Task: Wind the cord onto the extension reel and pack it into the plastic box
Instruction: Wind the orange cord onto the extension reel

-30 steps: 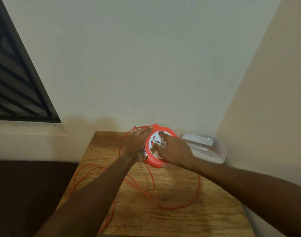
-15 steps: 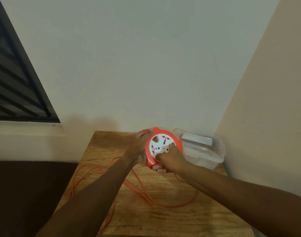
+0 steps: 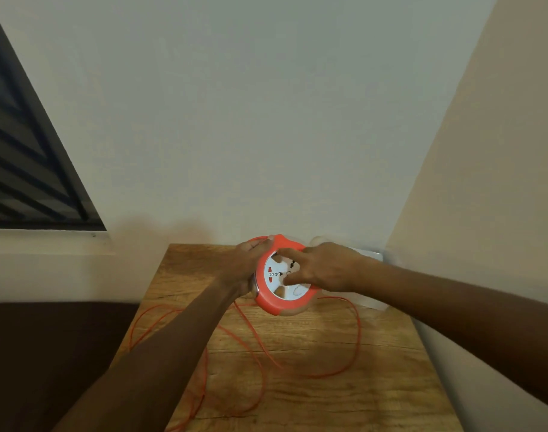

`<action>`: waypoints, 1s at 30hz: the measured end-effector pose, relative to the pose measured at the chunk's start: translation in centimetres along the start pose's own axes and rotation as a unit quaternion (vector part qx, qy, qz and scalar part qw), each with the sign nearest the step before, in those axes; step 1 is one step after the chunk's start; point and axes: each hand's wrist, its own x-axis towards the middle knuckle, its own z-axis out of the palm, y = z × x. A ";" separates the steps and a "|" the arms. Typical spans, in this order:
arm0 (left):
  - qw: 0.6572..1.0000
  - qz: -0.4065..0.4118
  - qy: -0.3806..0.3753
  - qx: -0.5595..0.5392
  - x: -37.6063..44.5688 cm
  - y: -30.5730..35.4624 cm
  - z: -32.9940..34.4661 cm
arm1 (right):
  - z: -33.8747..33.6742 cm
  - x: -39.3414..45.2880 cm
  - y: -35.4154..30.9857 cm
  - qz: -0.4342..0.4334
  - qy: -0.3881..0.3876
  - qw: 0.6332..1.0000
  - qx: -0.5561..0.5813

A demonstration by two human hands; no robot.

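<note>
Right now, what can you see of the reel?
The reel is a round disc with an orange rim and a white socket face, plastic by its look. It is held tilted above the table, face toward the camera. The left hand grips its left edge; the right hand's fingers rest on the face. Orange cord trails below.

I see the extension reel (image 3: pixel 282 275) with an orange rim and a white face carrying small red marks. The cord (image 3: pixel 344 363) is thin orange, looped over my brown, wood-grained counter (image 3: pixel 375 385). At the counter's far right corner the plastic box (image 3: pixel 372 302) is clear, with a white patch.
</note>
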 end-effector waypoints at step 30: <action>0.995 0.063 0.077 -0.033 0.1 -1.1 0.3 | 2.9 5.6 -5.2 0.454 0.140 0.521 0.709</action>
